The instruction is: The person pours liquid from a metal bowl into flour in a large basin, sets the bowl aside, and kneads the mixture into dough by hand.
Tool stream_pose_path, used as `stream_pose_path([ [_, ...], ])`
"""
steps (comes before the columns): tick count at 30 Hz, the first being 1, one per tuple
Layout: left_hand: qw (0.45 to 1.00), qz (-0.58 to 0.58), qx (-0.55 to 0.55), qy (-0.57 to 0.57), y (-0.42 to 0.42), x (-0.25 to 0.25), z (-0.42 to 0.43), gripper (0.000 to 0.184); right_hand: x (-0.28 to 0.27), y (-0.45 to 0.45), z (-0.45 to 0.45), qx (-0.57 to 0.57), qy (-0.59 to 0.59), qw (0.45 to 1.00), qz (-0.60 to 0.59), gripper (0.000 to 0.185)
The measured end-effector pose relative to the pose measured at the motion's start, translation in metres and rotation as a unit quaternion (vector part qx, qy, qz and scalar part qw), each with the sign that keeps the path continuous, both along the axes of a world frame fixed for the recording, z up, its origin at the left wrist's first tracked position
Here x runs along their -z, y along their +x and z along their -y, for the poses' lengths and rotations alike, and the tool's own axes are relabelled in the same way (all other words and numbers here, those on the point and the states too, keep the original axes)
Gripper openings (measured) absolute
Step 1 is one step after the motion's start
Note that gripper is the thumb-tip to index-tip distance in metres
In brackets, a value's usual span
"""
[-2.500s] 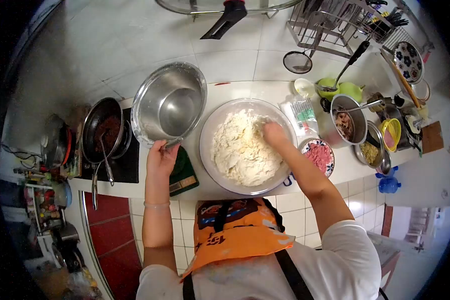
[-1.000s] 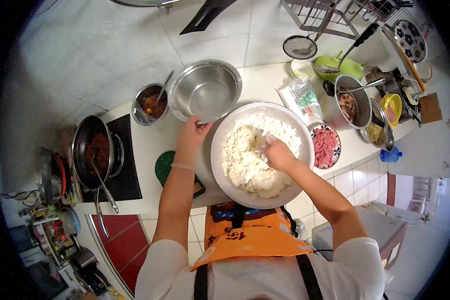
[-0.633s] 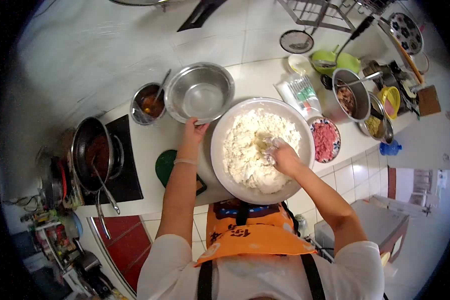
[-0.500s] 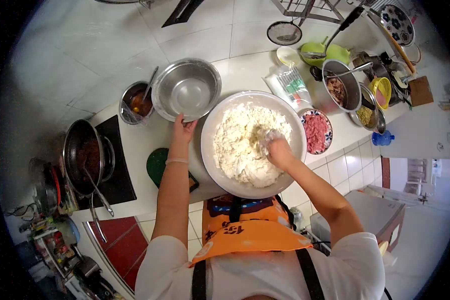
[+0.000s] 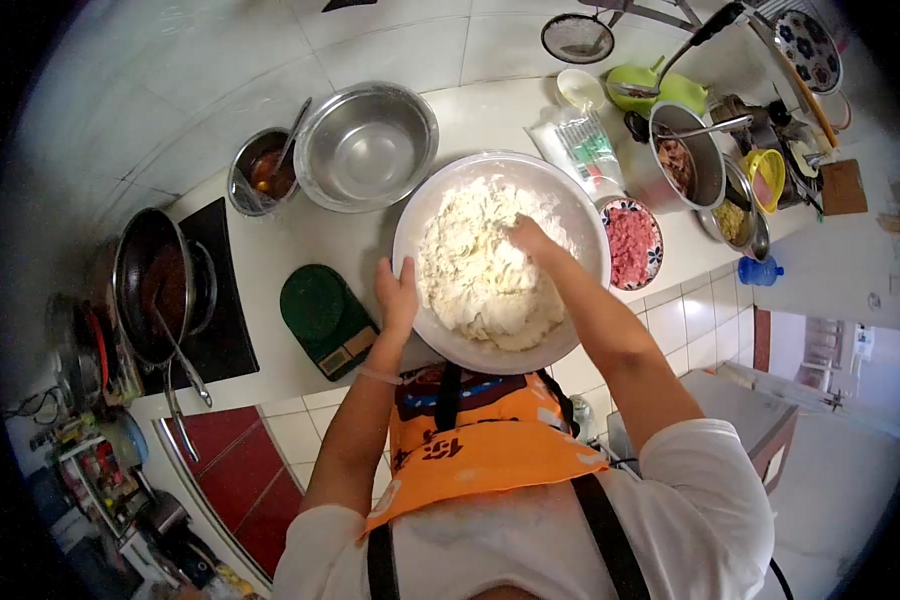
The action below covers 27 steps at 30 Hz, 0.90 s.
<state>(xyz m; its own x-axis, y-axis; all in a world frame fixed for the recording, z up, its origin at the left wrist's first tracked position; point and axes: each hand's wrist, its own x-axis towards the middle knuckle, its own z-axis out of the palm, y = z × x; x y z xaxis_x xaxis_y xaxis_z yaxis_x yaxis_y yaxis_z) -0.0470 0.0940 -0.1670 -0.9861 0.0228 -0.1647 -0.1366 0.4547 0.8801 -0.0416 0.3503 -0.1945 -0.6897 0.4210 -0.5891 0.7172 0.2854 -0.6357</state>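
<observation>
Gap between basin (image 5: 365, 155) and scale (image 5: 320, 310); plate (image 5: 657, 262) crowds bowl (image 5: 589, 225)

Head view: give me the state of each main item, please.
Mixing bowl: upright, uncovered
Dough: lumpy, unformed
Left hand: open, at bowl's rim
Right hand: reaching into dough
Steel basin: upright, uncovered
Green kitchen scale: flat, reading illegible
Frying pan: uncovered, utensil inside
Minced meat: pink, on flowered plate

Kitchen. Black hob (image 5: 228, 335) with a wok (image 5: 148, 250) at it, pale counter (image 5: 255, 275), red cabinet doors (image 5: 240, 485) below, tiled wall (image 5: 390, 40) behind. Strainer (image 5: 577, 38) against the tiles, steel pot (image 5: 707, 170) to the right. Food all along the counter — bowl (image 5: 595, 240) of dough (image 5: 480, 270), plate of pink mince (image 5: 630, 243). Scale (image 5: 320, 310) there too — and the person wears an orange apron (image 5: 500, 465).
</observation>
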Motion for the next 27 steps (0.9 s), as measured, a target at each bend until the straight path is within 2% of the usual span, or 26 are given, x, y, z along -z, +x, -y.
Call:
stream_pose_path([
  [2,1.0,-0.013,0.0,-0.016,-0.001,0.005,0.001,0.039,0.006,0.008,0.007,-0.034,0.046,0.998,-0.028,0.06],
  [4,0.999,-0.023,0.004,-0.032,0.001,0.017,0.002,0.038,-0.069,0.02,0.03,-0.172,0.07,0.982,-0.012,0.054],
  [6,0.998,-0.035,-0.022,0.041,0.001,0.03,0.003,0.037,-0.128,0.027,0.062,-0.355,0.23,0.906,0.027,0.049],
  [7,0.998,-0.035,-0.016,0.043,0.0,0.031,0.002,0.037,-0.14,0.026,0.077,-0.425,0.28,0.859,0.059,0.045],
  [8,0.998,-0.046,-0.03,-0.008,0.001,0.03,0.001,0.037,-0.117,0.03,0.084,-0.456,0.353,0.816,0.028,0.043],
  [9,0.996,-0.056,-0.043,-0.059,0.001,0.03,0.0,0.036,-0.123,0.034,0.098,-0.456,0.397,0.796,-0.03,0.043],
  [10,0.996,-0.056,-0.038,-0.058,0.001,0.024,-0.001,0.036,-0.127,0.027,0.111,-0.524,0.355,0.772,0.056,0.045],
  [12,1.0,-0.013,-0.01,0.013,0.001,0.009,0.0,0.036,-0.091,0.032,0.125,-0.572,0.344,0.745,-0.031,0.047],
  [13,0.999,-0.009,-0.008,-0.042,0.001,-0.002,-0.001,0.034,-0.086,0.029,0.125,-0.571,0.342,0.746,-0.028,0.047],
  [14,0.999,-0.006,-0.006,-0.044,0.002,0.004,-0.001,0.034,-0.08,0.024,0.122,-0.577,0.329,0.747,-0.034,0.048],
  [16,1.0,-0.021,-0.01,0.013,0.001,0.015,0.002,0.032,-0.078,0.016,0.112,-0.585,0.312,0.747,-0.04,0.049],
  [20,0.998,-0.054,-0.008,-0.03,0.004,0.01,0.002,0.031,-0.1,0.015,0.064,-0.515,0.381,0.768,-0.028,0.046],
  [22,0.999,-0.039,-0.009,-0.012,0.001,0.025,0.005,0.032,-0.097,0.026,0.037,-0.441,0.372,0.815,0.045,0.046],
  [25,0.999,-0.036,-0.011,0.002,0.002,0.017,0.003,0.032,-0.087,0.042,-0.004,-0.408,0.437,0.802,-0.001,0.048],
  [27,1.0,-0.01,-0.005,-0.009,0.001,0.015,0.004,0.039,-0.09,0.042,-0.016,-0.259,0.305,0.917,-0.003,0.049],
])
